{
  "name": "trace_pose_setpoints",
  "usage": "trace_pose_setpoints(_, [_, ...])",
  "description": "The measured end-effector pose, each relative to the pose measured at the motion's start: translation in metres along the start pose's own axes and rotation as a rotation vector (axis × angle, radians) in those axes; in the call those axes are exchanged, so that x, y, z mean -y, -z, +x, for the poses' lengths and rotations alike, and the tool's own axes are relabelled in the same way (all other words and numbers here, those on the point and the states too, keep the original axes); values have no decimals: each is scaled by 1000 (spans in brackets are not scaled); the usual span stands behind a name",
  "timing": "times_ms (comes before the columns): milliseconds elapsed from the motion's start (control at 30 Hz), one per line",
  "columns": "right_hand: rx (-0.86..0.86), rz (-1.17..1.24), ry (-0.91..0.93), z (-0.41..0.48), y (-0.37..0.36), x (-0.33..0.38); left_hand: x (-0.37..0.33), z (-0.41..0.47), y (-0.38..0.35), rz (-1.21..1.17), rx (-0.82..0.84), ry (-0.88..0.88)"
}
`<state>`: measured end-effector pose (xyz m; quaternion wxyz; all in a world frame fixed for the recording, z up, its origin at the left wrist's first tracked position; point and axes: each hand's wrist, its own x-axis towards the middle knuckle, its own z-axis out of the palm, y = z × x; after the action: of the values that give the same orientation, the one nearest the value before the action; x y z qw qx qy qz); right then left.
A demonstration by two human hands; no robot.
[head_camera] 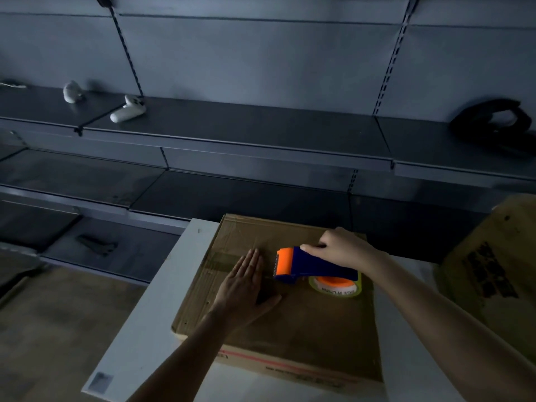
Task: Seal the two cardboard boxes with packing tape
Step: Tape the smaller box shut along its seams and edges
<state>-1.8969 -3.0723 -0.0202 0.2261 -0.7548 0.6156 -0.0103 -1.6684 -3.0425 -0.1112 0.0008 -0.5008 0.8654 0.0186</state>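
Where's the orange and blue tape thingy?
Head view, low right of centre: the tape dispenser rests on the cardboard box, gripped by the right hand, beside the flat left hand.

Left grip flat, fingers straight, palm down. Right grip curled round tape dispenser. Both forearms extended.

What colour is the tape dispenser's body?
Dark blue, with an orange cutter end; the tape dispenser shows in the head view.
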Motion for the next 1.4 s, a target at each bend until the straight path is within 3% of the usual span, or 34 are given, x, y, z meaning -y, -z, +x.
trace_pose_setpoints(233, [6, -36, -81, -29, 37, -52, 2, 3, -6, 13, -3, 38])
trace_pose_setpoints(500, [-20, -42, -78, -35, 16, -70, -3, 1, -3, -26, 37, 51])
trace_pose_setpoints(633, [-52, -30, -58, -34, 12, -66, 0, 0, 2, 37, 29, 49])
trace_pose_setpoints(800, [-71, 20, -25, -28, 4, -40, 30, -14, 7, -101, 34, 62])
trace_pose_setpoints(967, [-66, -55, 13, -10, -7, -8, 59, -19, 9, -95, 47, 97])
trace_pose_setpoints(1167, [-83, -122, -3, -3, -11, -2, 28, -13, 4, -10, 23, 221])
trace_pose_setpoints(1400, [-109, -83, -50, -9, -11, -4, -24, -4, -1, -23, 21, 97])
